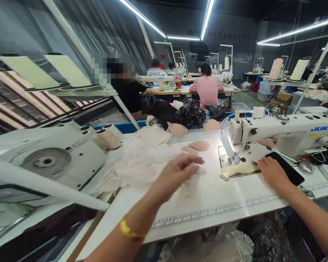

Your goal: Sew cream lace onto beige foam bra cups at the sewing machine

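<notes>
My left hand [177, 173] is over the white sewing table [164, 207], its fingers loosely bent and the thumb apart from them. A faint, sheer pale piece [190, 185] shows beneath it, blurred. Just beyond the fingertips lie beige moulded cups [199, 145], beside a heap of thin cream fabric [142, 160]. My right hand [273, 171] is closed at the right of the sewing machine's [281, 127] needle plate. Small pointed metal tips of thread snips [254, 163] stick out from its fingers; the rest is hidden. A black phone [287, 169] lies partly under that hand.
Thread cones [110, 136] and another white machine [51, 156] stand at the left. A ruler strip [207, 213] runs along the table's front edge. Black plastic bags [191, 112] lie behind the table. Two co-workers, one in a pink shirt [206, 89], sit farther off.
</notes>
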`<act>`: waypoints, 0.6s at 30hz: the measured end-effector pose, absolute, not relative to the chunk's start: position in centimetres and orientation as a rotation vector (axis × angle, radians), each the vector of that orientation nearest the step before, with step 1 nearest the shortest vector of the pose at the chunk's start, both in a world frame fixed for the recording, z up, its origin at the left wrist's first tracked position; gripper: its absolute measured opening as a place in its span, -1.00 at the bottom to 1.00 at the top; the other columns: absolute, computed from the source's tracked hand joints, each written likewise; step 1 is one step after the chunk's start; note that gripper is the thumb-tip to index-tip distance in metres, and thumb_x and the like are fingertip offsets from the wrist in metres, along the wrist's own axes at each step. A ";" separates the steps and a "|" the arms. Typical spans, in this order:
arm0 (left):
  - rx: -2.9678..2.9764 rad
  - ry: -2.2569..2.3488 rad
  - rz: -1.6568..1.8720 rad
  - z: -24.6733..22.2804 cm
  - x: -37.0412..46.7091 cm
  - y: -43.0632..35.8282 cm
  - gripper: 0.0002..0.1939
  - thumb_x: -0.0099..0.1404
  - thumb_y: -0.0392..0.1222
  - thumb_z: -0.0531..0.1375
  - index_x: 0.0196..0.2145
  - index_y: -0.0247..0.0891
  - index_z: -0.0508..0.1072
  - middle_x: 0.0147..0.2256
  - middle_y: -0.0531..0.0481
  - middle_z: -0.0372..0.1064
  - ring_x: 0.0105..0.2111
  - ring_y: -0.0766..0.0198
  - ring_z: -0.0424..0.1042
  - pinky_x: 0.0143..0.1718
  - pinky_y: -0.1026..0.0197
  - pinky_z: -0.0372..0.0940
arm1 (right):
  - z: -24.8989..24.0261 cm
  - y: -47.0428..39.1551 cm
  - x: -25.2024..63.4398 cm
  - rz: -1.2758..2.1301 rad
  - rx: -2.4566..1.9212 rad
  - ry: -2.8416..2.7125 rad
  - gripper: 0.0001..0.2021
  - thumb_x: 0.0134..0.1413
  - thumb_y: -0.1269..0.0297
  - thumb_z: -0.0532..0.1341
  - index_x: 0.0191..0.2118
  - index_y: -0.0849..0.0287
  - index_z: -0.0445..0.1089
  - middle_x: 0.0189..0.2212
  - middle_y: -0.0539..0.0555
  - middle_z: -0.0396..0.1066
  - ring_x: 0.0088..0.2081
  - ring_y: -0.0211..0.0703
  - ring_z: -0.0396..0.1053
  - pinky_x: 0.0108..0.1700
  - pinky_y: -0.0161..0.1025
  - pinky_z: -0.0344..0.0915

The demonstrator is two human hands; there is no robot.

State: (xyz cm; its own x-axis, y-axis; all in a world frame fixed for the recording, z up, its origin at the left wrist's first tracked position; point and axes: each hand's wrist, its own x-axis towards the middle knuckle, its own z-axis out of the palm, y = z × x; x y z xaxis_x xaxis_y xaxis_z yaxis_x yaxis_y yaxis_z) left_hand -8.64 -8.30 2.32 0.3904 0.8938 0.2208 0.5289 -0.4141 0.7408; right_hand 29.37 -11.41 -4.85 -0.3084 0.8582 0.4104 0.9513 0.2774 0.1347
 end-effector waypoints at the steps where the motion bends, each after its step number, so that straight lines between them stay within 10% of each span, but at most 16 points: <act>1: 1.948 1.179 0.796 2.0 -8.0 -9.3 -0.57 0.34 0.07 0.24 0.06 -0.20 0.53 -0.03 -0.19 0.58 -0.15 0.06 0.55 -0.21 0.10 0.45 | -5.1 -11.2 29.1 -0.512 -1.648 -2.298 -0.75 0.38 0.52 0.05 -0.28 0.24 0.44 -0.30 0.25 0.45 -0.23 0.10 0.34 -0.17 -0.04 0.28; 9: 1.346 0.905 0.653 0.6 -3.6 -11.7 -0.35 0.19 -0.20 0.36 0.22 -0.16 0.37 0.11 -0.19 0.50 0.07 0.02 0.43 0.00 0.05 0.34 | -5.5 -11.0 29.7 -0.253 -1.457 -2.314 -0.82 0.43 0.25 0.12 -0.03 0.20 0.38 -0.13 0.23 0.42 -0.10 0.10 0.37 -0.06 -0.08 0.33; 18: 1.236 0.830 0.632 0.5 -3.5 -11.6 -0.15 0.12 -0.19 0.44 0.32 -0.14 0.25 0.11 -0.20 0.44 -0.06 0.10 0.42 -0.03 0.04 0.34 | -3.3 -11.9 26.5 -0.120 -1.658 -2.300 -0.69 0.50 0.34 -0.09 -0.23 0.14 0.34 -0.44 0.08 0.45 -0.41 -0.05 0.41 -0.35 -0.21 0.23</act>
